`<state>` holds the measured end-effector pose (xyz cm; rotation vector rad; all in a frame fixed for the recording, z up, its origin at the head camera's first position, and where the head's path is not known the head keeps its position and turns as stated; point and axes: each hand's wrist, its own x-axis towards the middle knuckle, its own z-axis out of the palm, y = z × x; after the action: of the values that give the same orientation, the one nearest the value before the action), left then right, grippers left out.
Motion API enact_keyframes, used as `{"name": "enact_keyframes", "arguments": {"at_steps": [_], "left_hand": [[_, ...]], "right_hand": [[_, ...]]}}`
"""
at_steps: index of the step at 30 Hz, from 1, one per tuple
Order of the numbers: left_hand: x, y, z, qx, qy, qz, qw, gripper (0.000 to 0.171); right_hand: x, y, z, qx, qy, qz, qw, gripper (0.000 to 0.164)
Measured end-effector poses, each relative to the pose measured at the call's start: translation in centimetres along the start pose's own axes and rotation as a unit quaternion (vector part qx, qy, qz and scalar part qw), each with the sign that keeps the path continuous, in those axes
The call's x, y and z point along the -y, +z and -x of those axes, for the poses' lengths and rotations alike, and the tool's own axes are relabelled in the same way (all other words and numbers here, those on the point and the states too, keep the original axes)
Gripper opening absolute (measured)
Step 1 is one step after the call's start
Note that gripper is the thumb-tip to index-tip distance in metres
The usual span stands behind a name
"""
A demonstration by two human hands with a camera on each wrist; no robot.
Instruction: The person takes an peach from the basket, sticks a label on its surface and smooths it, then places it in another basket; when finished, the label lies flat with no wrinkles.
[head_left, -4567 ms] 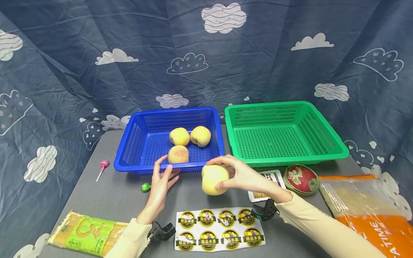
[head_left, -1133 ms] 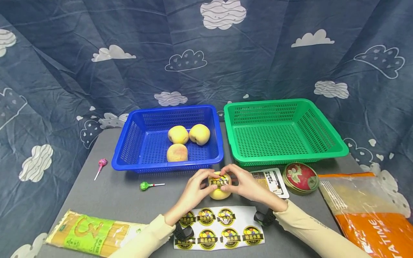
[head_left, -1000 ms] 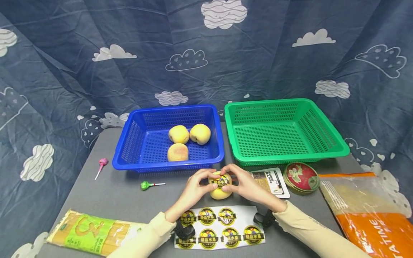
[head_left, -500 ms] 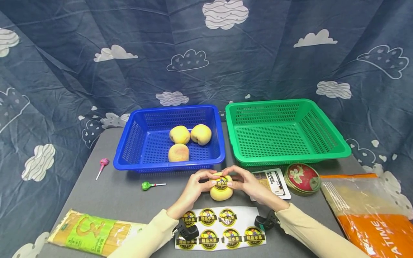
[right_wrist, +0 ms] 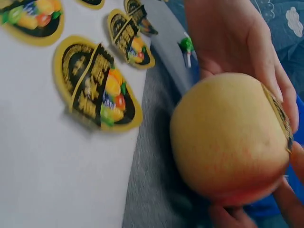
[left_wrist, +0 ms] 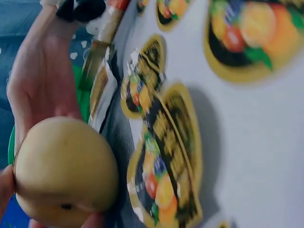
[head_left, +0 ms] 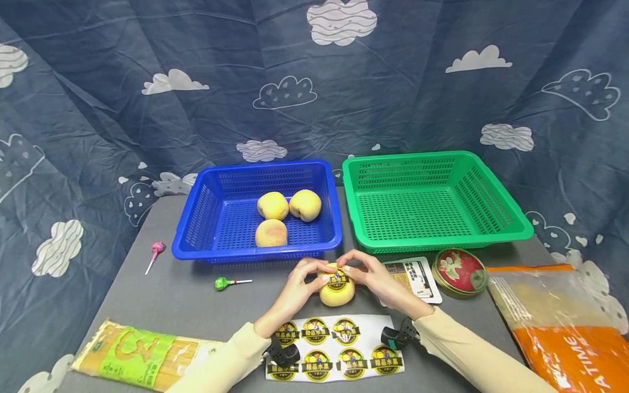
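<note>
Navy cloud-print curtain [head_left: 275, 54] behind grey worktop [head_left: 196, 305]. Your left hand [head_left: 298, 281] and right hand [head_left: 372, 278] grip the round yellow peach [head_left: 336, 298], midway between side edges. White paper sheet [head_left: 374, 332] lost its far-right sticker; round black-and-gold sticker [head_left: 338, 280] now on peach, looks labelled.

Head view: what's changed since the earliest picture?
The left hand moved rightward, from by the blue basket to the peach, which both hands now hold. It bears a sticker; the sheet is now bare at its far right corner. Unchanged: the right hand on the peach, three peaches in the basket.
</note>
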<state>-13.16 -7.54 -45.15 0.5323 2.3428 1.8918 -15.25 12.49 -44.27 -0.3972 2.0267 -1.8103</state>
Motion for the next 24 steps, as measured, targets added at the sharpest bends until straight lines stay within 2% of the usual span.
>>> {"name": "enact_keyframes", "arguments": {"at_steps": [4,8,10,13,17,20,24], "left_hand": [[0.5,0.0,0.1,0.011,0.011,-0.057,0.9982,0.023],[0.4,-0.1,0.0,0.022,0.017,-0.052,0.9983,0.028],[0.4,-0.3,-0.1,0.028,0.012,-0.028,0.9991,0.029],[0.3,-0.5,-0.1,0.039,-0.004,0.01,0.9992,0.028],[-1.2,-0.7,0.2,0.047,-0.022,0.042,0.9978,0.028],[-2.1,-0.8,0.4,0.049,-0.032,0.052,0.9969,0.028],[-2.0,-1.0,0.3,0.056,-0.062,0.081,0.9932,0.027]], "right_hand": [[0.0,0.3,0.6,0.017,-0.039,0.036,0.998,0.031],[-0.1,0.8,0.8,0.021,-0.092,0.1,0.99,0.045],[-0.2,0.7,0.8,0.027,-0.107,0.106,0.988,0.045],[-0.5,0.1,0.7,0.049,-0.104,0.057,0.992,0.041],[-0.6,-0.9,0.7,0.081,-0.088,0.003,0.993,0.039],[-0.5,-1.3,0.7,0.095,-0.07,-0.012,0.993,0.037],[-0.5,-1.2,0.5,0.085,-0.048,-0.013,0.995,0.034]]}}
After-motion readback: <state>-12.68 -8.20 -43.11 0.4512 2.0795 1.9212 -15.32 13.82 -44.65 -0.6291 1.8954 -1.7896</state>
